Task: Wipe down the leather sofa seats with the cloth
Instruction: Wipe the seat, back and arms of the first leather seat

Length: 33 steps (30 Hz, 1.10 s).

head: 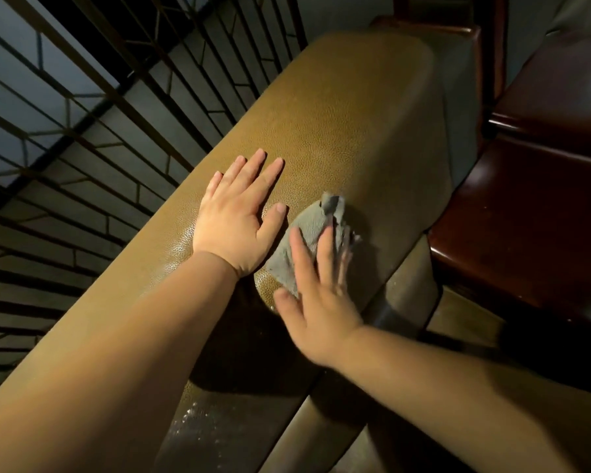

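Head view, one frame. Left hand [234, 213] lies flat, fingers straight, palm down on top of the tan leather sofa [338, 107], pointing toward 1 o'clock; it holds nothing, appears to steady the body. Right hand [316, 295] sits at approx. 5 o'clock from it, fingers straight and spread, pressing the grey cloth [309, 233] onto the leather; fingertips blurred, so prob. mid-stroke. Cloth is bunched, just beside the left thumb, near the sofa's 3 o'clock edge.

Step in hand, by my judgement: wiping the padded top/arm section, not the seats proper. Leather toward 12 o'clock looks not yet covered. Next move calls for firm flat pressure, sweeping the cloth toward 12 o'clock w/o letting it slip over the edge.

Dark red-brown seat [533, 186] at 3 o'clock; metal grille [116, 97] at 10 o'clock.

Brands, labels, writing: none legible.
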### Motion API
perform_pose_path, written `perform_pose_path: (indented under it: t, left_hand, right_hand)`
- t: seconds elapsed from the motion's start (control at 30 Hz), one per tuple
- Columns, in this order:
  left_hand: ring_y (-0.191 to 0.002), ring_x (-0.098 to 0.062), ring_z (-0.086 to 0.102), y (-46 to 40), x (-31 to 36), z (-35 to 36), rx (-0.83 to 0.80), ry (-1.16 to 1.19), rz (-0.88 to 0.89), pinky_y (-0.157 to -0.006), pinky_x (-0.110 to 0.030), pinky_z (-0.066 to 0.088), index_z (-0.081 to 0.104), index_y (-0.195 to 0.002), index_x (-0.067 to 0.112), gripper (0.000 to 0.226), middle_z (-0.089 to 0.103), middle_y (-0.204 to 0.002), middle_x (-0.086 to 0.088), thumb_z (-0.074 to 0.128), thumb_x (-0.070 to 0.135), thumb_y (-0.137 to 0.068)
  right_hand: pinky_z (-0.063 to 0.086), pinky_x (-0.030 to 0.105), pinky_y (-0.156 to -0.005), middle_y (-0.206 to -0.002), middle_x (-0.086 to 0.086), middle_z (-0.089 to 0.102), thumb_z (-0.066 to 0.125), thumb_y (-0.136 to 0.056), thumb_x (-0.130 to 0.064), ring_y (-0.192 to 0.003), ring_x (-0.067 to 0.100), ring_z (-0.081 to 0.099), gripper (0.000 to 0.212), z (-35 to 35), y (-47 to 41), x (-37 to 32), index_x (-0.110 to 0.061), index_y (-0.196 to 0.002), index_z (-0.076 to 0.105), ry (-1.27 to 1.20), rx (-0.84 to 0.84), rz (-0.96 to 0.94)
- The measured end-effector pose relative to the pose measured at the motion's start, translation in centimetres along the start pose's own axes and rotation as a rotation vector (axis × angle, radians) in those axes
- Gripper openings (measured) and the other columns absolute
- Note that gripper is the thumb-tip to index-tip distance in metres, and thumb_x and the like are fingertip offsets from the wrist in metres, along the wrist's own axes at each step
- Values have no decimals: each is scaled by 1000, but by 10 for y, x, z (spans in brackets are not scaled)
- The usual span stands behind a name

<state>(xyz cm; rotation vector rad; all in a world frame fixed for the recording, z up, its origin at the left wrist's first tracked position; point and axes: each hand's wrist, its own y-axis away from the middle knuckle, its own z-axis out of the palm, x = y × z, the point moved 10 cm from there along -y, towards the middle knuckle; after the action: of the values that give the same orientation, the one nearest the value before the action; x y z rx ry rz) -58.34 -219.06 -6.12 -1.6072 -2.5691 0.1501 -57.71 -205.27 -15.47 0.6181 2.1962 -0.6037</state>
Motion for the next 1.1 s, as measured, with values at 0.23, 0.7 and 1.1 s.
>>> perform_pose_path:
  t: [0.23, 0.7, 1.1]
  left_hand:
    - [-162, -23, 18, -1, -1, 3, 26, -8, 8, -130, -53, 16, 29, -165, 37, 68, 24, -174, 5, 29, 62, -102]
    - [-158, -35, 21, -15, 38, 6, -4, -140, -114, -127, -64, 16, 19, -166, 40, 74, 24, -172, -5, 29, 70, -99]
    - [-160, -34, 19, -15, 32, 11, 109, -147, -72, -128, -62, 15, 19, -167, 38, 73, 23, -174, -1, 29, 68, -101]
  right_hand:
    - [2, 59, -126, -172, 19, -11, 13, -104, -51, -159, 39, -6, 71, -62, -71, 109, -20, -167, 5, -128, 283, 550]
    - [3, 56, -127, -171, 21, -16, 1, -91, -73, -159, 41, -1, 92, -27, -38, 175, -19, -163, -19, -82, 97, 773]
    - [-1, 54, -127, -173, 18, -11, 4, -91, -76, -160, 36, -2, 94, -16, -14, 215, -21, -165, -14, -113, 187, 860]
